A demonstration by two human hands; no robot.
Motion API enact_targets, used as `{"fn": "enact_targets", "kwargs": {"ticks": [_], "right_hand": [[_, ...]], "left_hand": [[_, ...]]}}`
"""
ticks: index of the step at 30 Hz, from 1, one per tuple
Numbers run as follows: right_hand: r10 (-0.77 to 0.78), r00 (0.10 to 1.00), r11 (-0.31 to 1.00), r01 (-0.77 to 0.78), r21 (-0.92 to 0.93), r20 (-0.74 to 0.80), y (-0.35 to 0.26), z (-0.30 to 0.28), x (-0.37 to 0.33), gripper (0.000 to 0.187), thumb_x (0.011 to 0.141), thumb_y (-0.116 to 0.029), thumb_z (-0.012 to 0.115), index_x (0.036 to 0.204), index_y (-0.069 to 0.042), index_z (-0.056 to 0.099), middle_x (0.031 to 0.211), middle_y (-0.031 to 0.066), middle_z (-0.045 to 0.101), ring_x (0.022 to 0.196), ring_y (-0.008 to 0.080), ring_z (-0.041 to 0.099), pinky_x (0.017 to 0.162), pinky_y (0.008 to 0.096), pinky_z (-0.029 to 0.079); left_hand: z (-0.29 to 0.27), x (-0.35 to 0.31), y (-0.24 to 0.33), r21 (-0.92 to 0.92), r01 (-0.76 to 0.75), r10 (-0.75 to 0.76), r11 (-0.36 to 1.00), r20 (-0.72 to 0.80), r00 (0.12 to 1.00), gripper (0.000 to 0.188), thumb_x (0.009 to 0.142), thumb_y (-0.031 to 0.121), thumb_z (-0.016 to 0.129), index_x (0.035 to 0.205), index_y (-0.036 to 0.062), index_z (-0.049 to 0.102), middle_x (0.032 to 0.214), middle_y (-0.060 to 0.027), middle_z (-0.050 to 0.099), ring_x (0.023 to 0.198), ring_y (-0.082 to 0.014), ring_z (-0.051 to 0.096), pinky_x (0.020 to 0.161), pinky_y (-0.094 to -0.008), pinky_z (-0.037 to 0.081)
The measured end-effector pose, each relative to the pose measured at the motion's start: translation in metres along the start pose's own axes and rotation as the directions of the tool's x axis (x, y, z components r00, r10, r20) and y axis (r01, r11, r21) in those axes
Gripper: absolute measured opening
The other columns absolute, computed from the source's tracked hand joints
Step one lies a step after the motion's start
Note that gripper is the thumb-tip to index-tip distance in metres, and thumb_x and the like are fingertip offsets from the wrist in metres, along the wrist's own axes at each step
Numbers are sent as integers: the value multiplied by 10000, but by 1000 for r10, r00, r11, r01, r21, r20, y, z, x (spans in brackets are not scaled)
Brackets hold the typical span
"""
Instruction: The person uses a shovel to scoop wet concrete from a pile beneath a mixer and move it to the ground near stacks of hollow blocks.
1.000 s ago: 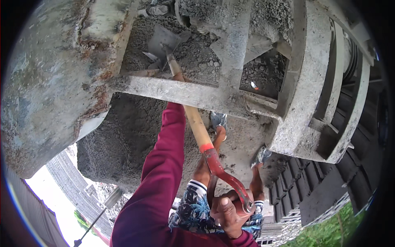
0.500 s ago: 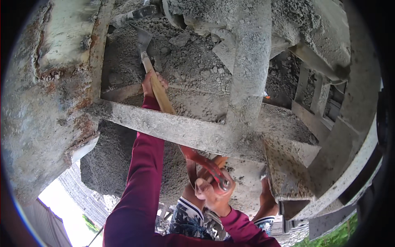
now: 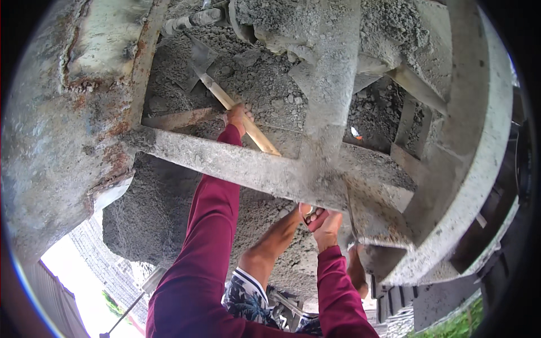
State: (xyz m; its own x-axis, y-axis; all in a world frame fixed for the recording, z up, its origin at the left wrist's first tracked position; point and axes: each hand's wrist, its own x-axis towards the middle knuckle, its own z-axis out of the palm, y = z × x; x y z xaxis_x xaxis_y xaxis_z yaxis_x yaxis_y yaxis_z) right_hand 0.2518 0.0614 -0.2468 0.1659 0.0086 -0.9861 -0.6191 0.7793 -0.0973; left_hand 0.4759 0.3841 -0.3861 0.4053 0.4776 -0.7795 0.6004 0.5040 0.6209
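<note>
A shovel [image 3: 260,137] with a pale wooden shaft slants across the view, its grey blade lying on loose, crumbly cement-like material [image 3: 242,73]. My left hand [image 3: 239,117] is wrapped round the shaft below the blade, reaching in beyond a grey-crusted metal beam [image 3: 225,163]. That beam hides the middle of the shaft. Just on the near side of it, my right hand [image 3: 326,224] is closed round the shovel's red end grip, only a little of which shows. Both sleeves are maroon.
A rusty, crusted metal wall [image 3: 67,152] rises at the left. An upright post [image 3: 332,84] joins the beam, and a thick curved rim [image 3: 479,152] runs down the right. A rough dark lump [image 3: 149,214] sits under the beam; green grass [image 3: 459,324] shows at the lower right.
The shovel's shaft has swung to the right and lies at a flatter slant. My left hand has moved right with it; my right hand has shifted right and farther away, close to the beam.
</note>
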Motion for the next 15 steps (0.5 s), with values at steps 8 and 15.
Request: {"fn": "enact_targets", "kwargs": {"ticks": [8, 15], "right_hand": [[6, 997, 999, -3, -48, 71, -36, -134, -123, 237, 843, -307, 587, 720, -136, 478, 545, 16, 457, 433, 214, 467, 466, 429, 430], [-269, 961, 963, 266, 45, 69, -99, -256, -256, 235, 810, -283, 596, 701, -114, 475, 549, 15, 436, 428, 166, 423, 385, 325, 388]], "left_hand": [[-27, -117, -122, -95, -200, 216, 975, 206, 954, 291, 876, 275, 648, 1061, 83, 530, 940, -123, 584, 660, -300, 590, 554, -467, 514], [81, -329, -190, -158, 209, -161, 965, 273, 948, 233, 898, 273, 644, 860, 77, 526, 692, -57, 548, 503, -197, 542, 458, -358, 485]]}}
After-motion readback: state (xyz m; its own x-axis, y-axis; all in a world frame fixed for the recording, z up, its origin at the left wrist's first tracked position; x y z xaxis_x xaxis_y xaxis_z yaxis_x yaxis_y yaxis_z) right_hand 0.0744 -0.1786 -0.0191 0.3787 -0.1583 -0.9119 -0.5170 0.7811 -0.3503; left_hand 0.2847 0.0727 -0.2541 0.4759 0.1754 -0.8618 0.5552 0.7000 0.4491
